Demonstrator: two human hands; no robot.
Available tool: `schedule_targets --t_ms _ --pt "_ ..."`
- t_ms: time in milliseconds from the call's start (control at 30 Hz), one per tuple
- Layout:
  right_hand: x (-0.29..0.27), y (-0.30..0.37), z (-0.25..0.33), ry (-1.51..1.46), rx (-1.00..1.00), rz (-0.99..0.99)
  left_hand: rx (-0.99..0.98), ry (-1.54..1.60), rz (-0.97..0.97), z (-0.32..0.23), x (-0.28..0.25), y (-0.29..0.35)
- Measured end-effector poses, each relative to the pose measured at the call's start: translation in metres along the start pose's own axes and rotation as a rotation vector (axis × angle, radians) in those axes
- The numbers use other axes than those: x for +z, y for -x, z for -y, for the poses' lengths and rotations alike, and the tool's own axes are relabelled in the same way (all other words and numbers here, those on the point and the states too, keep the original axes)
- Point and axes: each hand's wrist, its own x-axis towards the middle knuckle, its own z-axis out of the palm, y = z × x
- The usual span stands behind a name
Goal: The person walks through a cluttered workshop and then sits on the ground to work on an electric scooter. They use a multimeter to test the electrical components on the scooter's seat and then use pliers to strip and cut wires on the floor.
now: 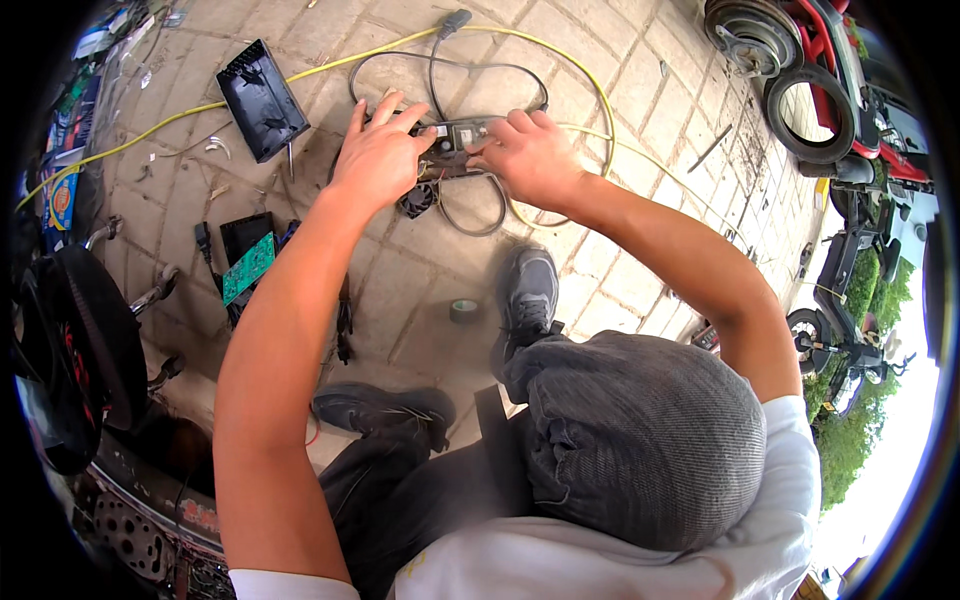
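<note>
An opened electronic unit [462, 137], with dark and silvery parts, lies on the brick paving in front of me. A small black fan [417, 200] sits at its near left side. My left hand [378, 150] rests over the unit's left end, fingers spread and thumb along its edge. At the right end is my right hand [532, 158], its fingers curled in and its thumb and forefinger tips against the unit. Whatever lies between those fingertips is too small to make out. Dark cable [478, 232] loops out below the unit.
An empty black plastic casing [262, 100] lies at the upper left. A green circuit board [249, 270] leans by a black case. Yellow cable [545, 42] curves behind the unit, near a black plug [455, 22]. A tape roll [463, 310] lies near my shoe; a loose tyre [812, 115] stands far right.
</note>
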Motion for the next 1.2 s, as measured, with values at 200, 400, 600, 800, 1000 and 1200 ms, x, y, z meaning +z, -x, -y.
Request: schedule_targets --t_ms 200,400,600,800,1000,1200 --pt "-0.001 0.002 0.012 -0.025 0.038 0.027 -0.041 -0.026 -0.001 0.004 -0.003 0.012" --pt "-0.008 0.023 0.030 0.211 0.122 0.248 -0.375 1.357 -0.854 0.014 -0.125 0.026" --pt "-0.082 0.013 0.031 -0.071 0.329 0.520 0.280 1.757 -0.230 -0.031 -0.171 0.104" --pt "-0.060 0.016 0.014 -0.758 0.581 0.968 -0.540 0.802 -0.106 -0.035 -0.108 0.086" --pt "-0.059 -0.015 0.040 -0.211 0.367 0.799 -0.280 0.159 -0.255 -0.033 0.002 0.049" --pt "-0.059 -0.025 0.045 -0.094 0.272 0.889 -0.351 0.155 -0.071 -0.027 0.024 0.027"
